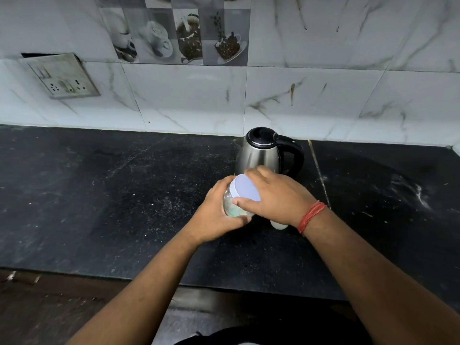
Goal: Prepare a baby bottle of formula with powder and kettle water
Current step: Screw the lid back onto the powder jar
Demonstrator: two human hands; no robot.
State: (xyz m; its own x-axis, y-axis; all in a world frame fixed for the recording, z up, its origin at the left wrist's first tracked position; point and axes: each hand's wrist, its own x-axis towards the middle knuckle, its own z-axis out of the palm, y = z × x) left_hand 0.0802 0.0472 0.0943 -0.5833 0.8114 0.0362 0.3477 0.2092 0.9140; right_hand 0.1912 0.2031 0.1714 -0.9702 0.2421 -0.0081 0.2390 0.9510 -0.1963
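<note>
A clear jar (234,207) with a pale lilac lid (245,191) is held tilted above the black counter (112,195). My left hand (216,215) grips the jar's body from the left. My right hand (276,195) curls over the lid's rim, thumb on the near edge. Some pale content shows through the jar's wall. A steel kettle (261,151) with a black lid and handle stands just behind the hands. A small pale rounded object (278,225) peeks out under my right wrist; most of it is hidden.
A marble-tiled wall rises behind the counter, with a socket plate (62,75) at the upper left. The counter's front edge (99,275) runs across below my forearms. A seam (321,175) in the counter lies right of the kettle.
</note>
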